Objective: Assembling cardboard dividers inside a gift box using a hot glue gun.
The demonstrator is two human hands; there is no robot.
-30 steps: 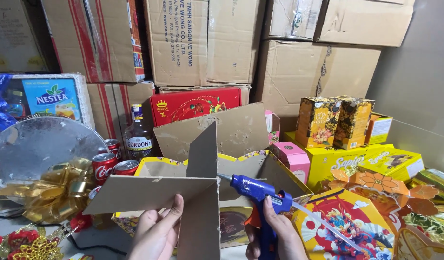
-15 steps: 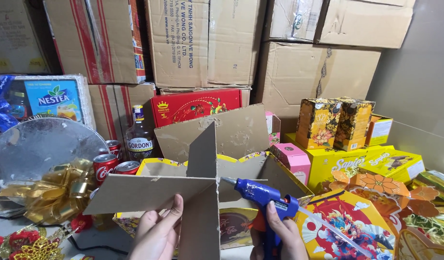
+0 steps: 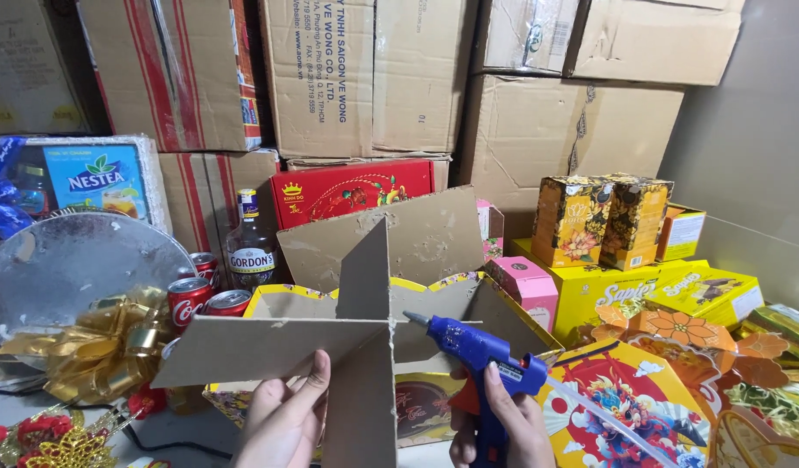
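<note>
In the head view, the left hand (image 3: pixel 282 420) clamps the cardboard divider (image 3: pixel 347 342) from below, and the right hand (image 3: pixel 503 425) is wrapped around the blue glue gun (image 3: pixel 477 351). The gun's nozzle points left at the upright centre seam, just beside it.

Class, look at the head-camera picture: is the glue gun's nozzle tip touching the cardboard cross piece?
Apart. The head view shows the blue glue gun, held in the right hand, with its tip short of the cardboard cross piece.

Open air above the crossed cardboard divider (image 3: pixel 365 338), red soda cans (image 3: pixel 189 299) and gold bow (image 3: pixel 96 351) crowding left, stacked cartons (image 3: pixel 365 78) walling the back, yellow gift boxes (image 3: pixel 659 290) blocking right.
</note>
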